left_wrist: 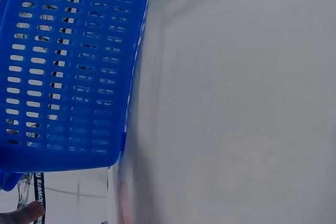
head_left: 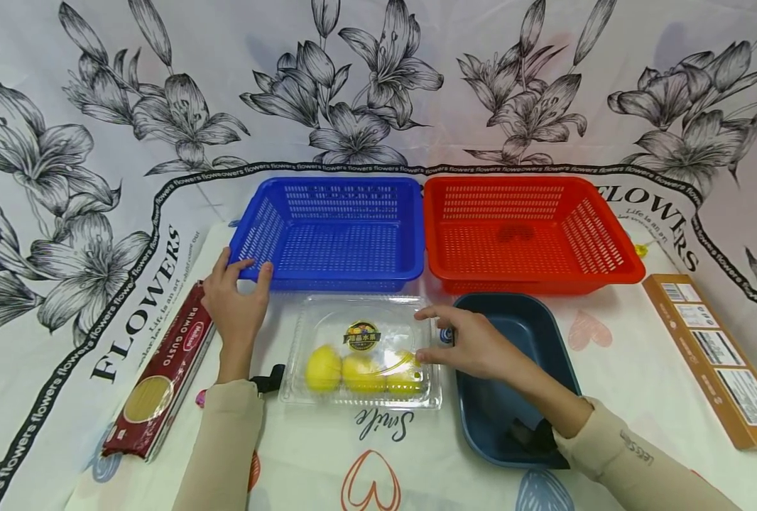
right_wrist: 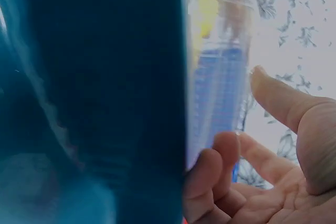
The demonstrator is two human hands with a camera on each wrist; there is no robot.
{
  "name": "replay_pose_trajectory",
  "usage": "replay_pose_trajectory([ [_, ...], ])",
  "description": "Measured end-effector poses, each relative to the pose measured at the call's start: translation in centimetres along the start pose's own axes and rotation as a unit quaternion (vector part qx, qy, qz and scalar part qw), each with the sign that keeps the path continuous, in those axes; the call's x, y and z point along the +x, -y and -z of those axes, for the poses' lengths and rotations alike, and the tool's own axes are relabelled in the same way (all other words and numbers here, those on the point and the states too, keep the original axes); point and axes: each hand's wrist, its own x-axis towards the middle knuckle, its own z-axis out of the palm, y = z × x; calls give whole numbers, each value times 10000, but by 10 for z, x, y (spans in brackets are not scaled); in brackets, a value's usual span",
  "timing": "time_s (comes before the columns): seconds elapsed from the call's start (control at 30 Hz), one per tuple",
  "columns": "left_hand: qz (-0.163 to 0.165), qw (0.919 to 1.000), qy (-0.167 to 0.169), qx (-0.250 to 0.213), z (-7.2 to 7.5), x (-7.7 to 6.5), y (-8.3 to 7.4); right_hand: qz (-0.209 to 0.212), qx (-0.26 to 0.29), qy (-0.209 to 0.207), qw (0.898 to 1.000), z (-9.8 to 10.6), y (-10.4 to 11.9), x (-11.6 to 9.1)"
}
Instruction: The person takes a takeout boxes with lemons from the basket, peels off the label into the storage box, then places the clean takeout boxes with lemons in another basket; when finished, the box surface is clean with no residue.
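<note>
We see a see-through plastic box (head_left: 327, 323) lying on the cloth (head_left: 305, 465), in front of a blue basket (head_left: 340, 280). Only a narrow strip of cloth runs between the box's far edge and the basket, and a slim gap parts its right edge from a dark blue tub (head_left: 481, 426). To the left we have more room, though the left forearm crosses it; on the near side, cloth printed with "Smile" and a heart stretches towards us.

Our right hand (head_left: 471, 344) reaches over the tub to the box's right edge, thumb and fingers curved and parted; we cannot tell whether it has a grip there. Our left hand (head_left: 234, 301) is spread wide at the basket's near left corner, with nothing held in it; whether it touches the rim we cannot tell.

Inside the box, three rounded yellow pieces (head_left: 362, 372) sit in a row along the near side, and a black and gold label (head_left: 362, 336) marks the lid. The blue basket stands side by side with a red basket (head_left: 535, 273), their rims meeting. Farther out, a maroon packet (head_left: 161, 376) slants at the left, and a brown carton (head_left: 704, 341) slants at the right.
</note>
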Motion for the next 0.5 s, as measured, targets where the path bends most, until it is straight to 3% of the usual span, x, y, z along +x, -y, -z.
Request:
replay_pose_trajectory([
  [0.17, 36, 9994, 163, -301, 5, 1, -8, 56, -138, 46, 9999, 12, 0, 1],
  [0.27, -108, 9979, 426, -467, 15, 6, -16, 98, -206, -37, 9997, 19, 0, 5],
  [0.4, -562, 9882, 1326, -529, 36, 14, -34, 371, -174, -276, 9988, 26, 1, 11],
  [0.5, -1020, 9684, 2226, -481, 49, 18, -51, 608, -101, -451, 9971, 29, 2, 16],
])
